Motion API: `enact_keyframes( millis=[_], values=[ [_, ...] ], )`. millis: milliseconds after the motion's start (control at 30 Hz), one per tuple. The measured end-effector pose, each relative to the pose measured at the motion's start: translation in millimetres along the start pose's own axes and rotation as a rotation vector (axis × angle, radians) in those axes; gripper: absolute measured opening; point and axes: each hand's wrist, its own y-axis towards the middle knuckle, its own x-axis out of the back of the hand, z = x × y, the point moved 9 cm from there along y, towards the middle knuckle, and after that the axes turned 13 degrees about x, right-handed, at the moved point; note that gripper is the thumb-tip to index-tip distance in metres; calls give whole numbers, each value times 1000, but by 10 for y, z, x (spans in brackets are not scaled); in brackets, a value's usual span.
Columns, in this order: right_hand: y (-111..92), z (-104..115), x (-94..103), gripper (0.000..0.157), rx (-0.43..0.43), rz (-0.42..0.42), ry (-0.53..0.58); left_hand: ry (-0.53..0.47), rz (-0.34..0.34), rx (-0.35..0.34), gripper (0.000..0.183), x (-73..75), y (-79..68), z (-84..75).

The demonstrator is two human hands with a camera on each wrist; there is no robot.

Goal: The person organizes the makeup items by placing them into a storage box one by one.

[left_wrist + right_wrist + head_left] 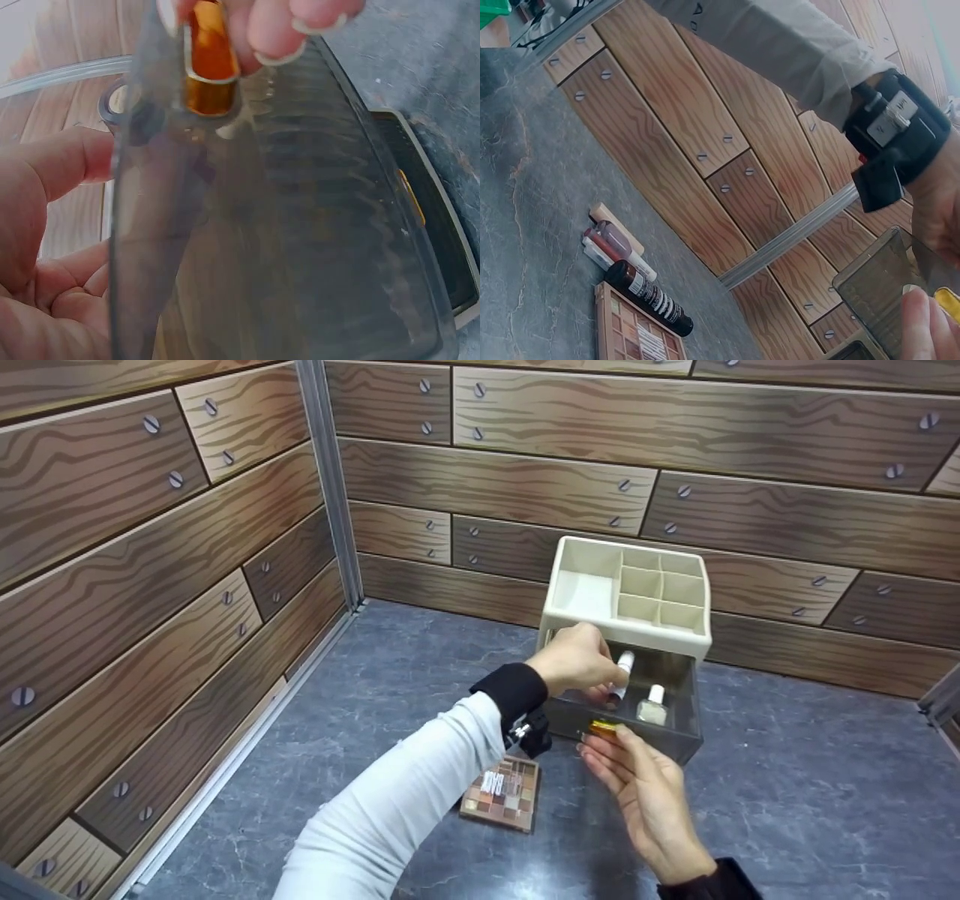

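My left hand (581,660) reaches over the open, smoky see-through drawer (679,735) and pinches a slim cosmetic tube (625,662) with a white cap and darker lower end. The tube's middle is hidden behind the fingers. In the left wrist view, its dark round end (112,101) shows near the thumb, past the drawer wall. A small nail polish bottle (652,709) with a white cap stands inside the drawer, to the right. My right hand (645,787) pinches the gold handle (603,727) on the drawer front between thumb and fingers.
A cream organizer (551,611) with divided top compartments holds the drawer, close to the plank-patterned back wall. The eyeshadow palette (510,802) lies partly under my left forearm. Beside it in the right wrist view are a black bottle (649,296) and several small tubes (615,240).
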Motion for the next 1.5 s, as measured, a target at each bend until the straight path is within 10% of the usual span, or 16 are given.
enact_keyframes(
  millis=[500,933,1233,1500],
  values=[
    [-4,12,-18,27,20,45,40,323,-156,-19,28,-119,208,52],
    [-6,-9,-3,27,12,18,33,468,-194,7,34,-202,114,-11],
    [11,28,-8,28,29,29,40,430,-195,-43,42,-136,78,-73],
    [4,2,14,25,10,1,5,170,-78,-131,22,30,-25,-43]
  ],
)
